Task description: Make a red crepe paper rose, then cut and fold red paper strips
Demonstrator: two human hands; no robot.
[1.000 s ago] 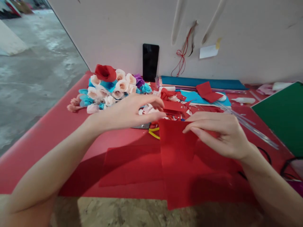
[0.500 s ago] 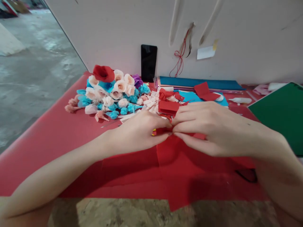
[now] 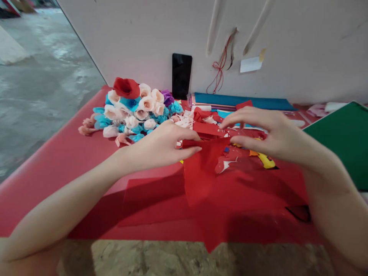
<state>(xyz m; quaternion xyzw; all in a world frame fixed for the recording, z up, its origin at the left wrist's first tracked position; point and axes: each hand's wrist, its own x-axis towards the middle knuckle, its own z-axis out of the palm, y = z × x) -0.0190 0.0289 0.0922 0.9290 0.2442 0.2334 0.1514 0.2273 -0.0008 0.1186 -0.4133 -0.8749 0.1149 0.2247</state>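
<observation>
A piece of red crepe paper [image 3: 201, 165] hangs between my hands over the red table. My left hand [image 3: 166, 143] pinches its upper left edge between thumb and fingers. At the paper's upper right corner is my right hand [image 3: 258, 128], its fingers and thumb apart; the thumb tip is at the corner, and whether it touches cannot be made out. Below lies a larger red paper sheet [image 3: 155, 203]. A pointed red end [image 3: 211, 237] reaches past the table's front edge. Beyond my hands lie folded red paper [image 3: 205, 129] and pale paper scraps [image 3: 185, 119].
Paper flowers [image 3: 143, 103] in white, blue, red and pink are heaped at the back left. A black phone [image 3: 181, 76] leans on the white wall. Blue paper [image 3: 244, 100] lies along the wall. Yellow-handled tool [image 3: 266, 161] and green board [image 3: 339, 142] are at right.
My right hand has come away from my left, moving right and up with its fingers spreading. The red crepe paper now shows between them, with scraps and a yellow-handled tool uncovered behind.
</observation>
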